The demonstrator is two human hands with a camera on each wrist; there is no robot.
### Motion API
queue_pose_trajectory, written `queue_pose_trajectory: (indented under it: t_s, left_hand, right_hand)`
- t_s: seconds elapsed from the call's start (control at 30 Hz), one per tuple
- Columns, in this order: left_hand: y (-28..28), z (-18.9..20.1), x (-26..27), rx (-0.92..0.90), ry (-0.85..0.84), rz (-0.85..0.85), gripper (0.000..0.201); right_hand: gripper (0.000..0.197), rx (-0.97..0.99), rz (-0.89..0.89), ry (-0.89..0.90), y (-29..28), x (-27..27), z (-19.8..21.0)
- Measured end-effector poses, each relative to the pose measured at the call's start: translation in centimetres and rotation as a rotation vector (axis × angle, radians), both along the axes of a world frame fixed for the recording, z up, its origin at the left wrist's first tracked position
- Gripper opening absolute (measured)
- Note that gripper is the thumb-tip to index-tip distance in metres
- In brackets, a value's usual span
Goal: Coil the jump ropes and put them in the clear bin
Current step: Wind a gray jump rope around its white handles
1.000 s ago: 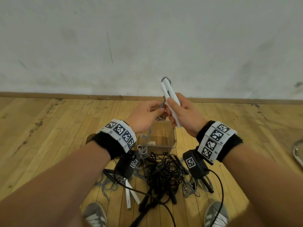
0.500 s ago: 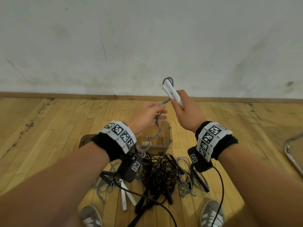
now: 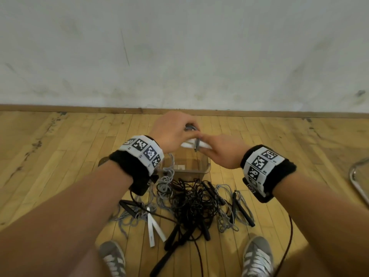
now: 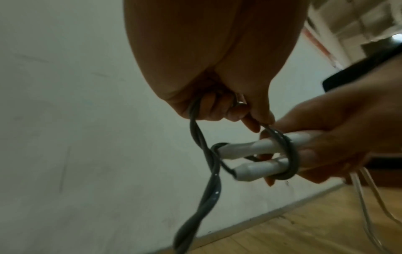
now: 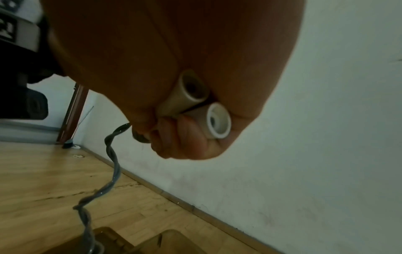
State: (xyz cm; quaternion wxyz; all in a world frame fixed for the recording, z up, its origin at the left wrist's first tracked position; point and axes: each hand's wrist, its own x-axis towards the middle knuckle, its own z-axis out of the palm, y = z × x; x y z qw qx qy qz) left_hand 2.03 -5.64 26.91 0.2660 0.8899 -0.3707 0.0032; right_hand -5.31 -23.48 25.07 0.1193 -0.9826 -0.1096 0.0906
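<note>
My right hand (image 3: 216,151) grips two white jump-rope handles (image 3: 189,145) side by side, lying nearly level above the clear bin (image 3: 206,168). Their open ends (image 5: 217,120) show in the right wrist view. My left hand (image 3: 173,132) pinches the grey rope (image 4: 204,149), which loops once around both handles (image 4: 261,154). From there the twisted grey rope (image 5: 113,173) hangs down toward the bin (image 5: 169,240). On the floor in front of the bin lies a tangle of black jump ropes (image 3: 191,200) and grey jump ropes (image 3: 225,214).
Another pair of white handles (image 3: 153,228) lies on the wooden floor near my left shoe (image 3: 113,256). The wall and baseboard (image 3: 79,108) stand just beyond the bin. A metal chair leg (image 3: 357,182) curves in at the right edge.
The handles have swung from upright to nearly level and dropped lower over the bin. My left hand has moved up and over them, carrying the grey rope around the pair.
</note>
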Motion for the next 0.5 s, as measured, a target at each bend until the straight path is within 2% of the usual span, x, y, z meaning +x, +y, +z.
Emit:
queue_pose_trajectory:
  t_s: [0.1, 0.17, 0.3, 0.43, 0.5]
  left_hand:
    - [1.3, -0.1, 1.0, -0.254, 0.239, 0.046, 0.008]
    - [1.6, -0.1, 1.2, -0.355, 0.408, 0.034, 0.009]
    - [1.6, 0.1, 1.3, -0.520, 0.703, 0.022, 0.022]
    - [1.5, 0.9, 1.5, -0.728, 1.060, -0.010, 0.016]
    - [1.3, 0.8, 1.0, -0.805, 1.144, -0.015, 0.021]
  right_hand:
    - [0.018, 0.149, 0.073, -0.012, -0.9, -0.6, 0.8]
    - [0.007, 0.228, 0.128, -0.007, -1.0, -1.4, 1.1]
    - [0.009, 0.425, 0.145, -0.014, -0.1, -2.3, 1.8]
    - [0.011, 0.622, 0.120, -0.041, 0.4, -2.6, 2.9]
    - [0.013, 0.716, 0.090, -0.050, 0.7, -2.5, 3.0]
